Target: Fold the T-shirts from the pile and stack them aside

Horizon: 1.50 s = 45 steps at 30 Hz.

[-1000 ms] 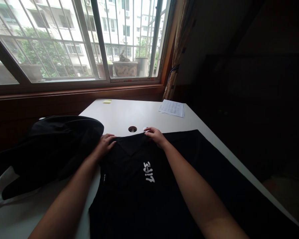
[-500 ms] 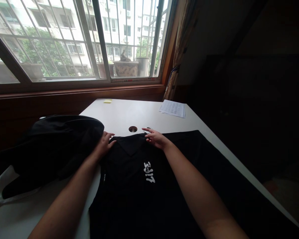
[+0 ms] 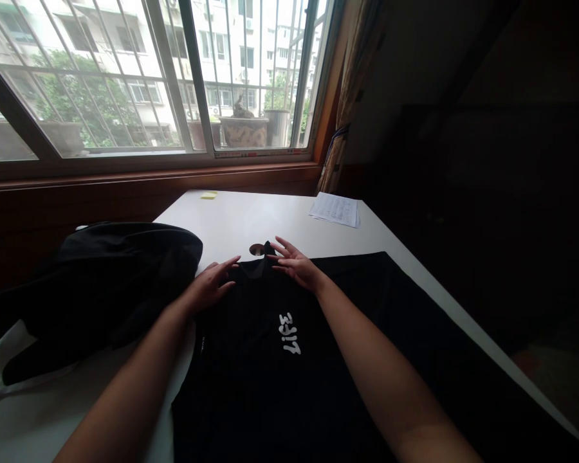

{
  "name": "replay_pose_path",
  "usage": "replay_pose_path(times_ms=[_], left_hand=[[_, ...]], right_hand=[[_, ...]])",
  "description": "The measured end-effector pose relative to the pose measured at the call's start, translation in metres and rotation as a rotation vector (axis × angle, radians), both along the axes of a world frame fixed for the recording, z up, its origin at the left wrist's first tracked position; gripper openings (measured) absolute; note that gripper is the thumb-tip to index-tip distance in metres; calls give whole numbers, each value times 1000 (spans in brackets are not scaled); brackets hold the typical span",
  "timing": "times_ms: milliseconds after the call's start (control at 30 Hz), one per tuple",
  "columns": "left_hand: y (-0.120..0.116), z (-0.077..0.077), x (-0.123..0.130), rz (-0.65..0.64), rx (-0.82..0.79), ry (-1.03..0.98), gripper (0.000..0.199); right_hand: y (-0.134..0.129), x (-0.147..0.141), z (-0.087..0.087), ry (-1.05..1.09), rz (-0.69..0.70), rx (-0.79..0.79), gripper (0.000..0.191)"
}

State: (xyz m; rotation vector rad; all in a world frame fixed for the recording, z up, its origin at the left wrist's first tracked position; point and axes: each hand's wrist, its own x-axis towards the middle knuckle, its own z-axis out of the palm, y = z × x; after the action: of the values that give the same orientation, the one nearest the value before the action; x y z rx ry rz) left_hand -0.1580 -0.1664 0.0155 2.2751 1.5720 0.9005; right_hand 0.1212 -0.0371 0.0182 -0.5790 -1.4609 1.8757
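A black T-shirt (image 3: 255,373) with white "Life" lettering lies spread across the table, its far edge close to a round hole (image 3: 257,249) in the tabletop. At that edge a flap of the shirt stands raised between my hands. My left hand (image 3: 215,283) rests on the cloth left of the flap, fingers stretched and thumb apart. On the other side, my right hand (image 3: 294,265) is open with spread fingers, its fingertips against the raised flap. Whether any cloth is pinched there is hard to see.
On the left of the white table (image 3: 236,215) a black garment (image 3: 120,276) is heaped. Printed papers (image 3: 335,209) lie at the far right, and a yellow sticky note (image 3: 209,195) at the far edge. Behind are a barred window (image 3: 251,77) and a tied curtain (image 3: 340,141).
My left hand has moved right along the shirt's far edge. My right hand has shifted slightly left, and the cloth between them now stands up in a flap.
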Motion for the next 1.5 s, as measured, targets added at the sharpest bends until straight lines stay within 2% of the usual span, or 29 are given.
replay_pose_path(times_ms=[100,300,367,467,533,633,767,967,1133,1267,1333,1500], left_hand=[[-1,1,7,-43,-16,-28,73],[9,4,22,14,36,178,67],[14,4,28,59,49,242,58],[21,6,35,136,45,292,33],[26,10,35,213,32,227,26],[36,18,29,379,-7,-2,23],[54,24,19,515,-143,-217,22],[73,20,17,518,-259,-231,25],[84,23,12,524,-215,-146,27],[90,29,9,464,-140,-90,28],[91,32,9,424,-97,-77,27],[86,36,12,316,-29,-101,26]], right_hand=[[3,-5,-8,-10,-41,111,77],[8,-11,-22,-62,-168,278,68],[7,-12,-25,-113,-214,322,67],[6,-14,-27,-201,-313,415,67],[6,-15,-29,-273,-398,492,67],[7,-16,-32,-383,-471,601,65],[5,-19,-35,-448,-445,666,65],[9,-20,-31,-606,-478,622,58],[28,-21,-20,-762,-428,557,45],[47,-28,-8,-865,-358,622,47],[55,-36,-3,-908,-318,659,52],[74,-58,9,-967,-168,671,88]])
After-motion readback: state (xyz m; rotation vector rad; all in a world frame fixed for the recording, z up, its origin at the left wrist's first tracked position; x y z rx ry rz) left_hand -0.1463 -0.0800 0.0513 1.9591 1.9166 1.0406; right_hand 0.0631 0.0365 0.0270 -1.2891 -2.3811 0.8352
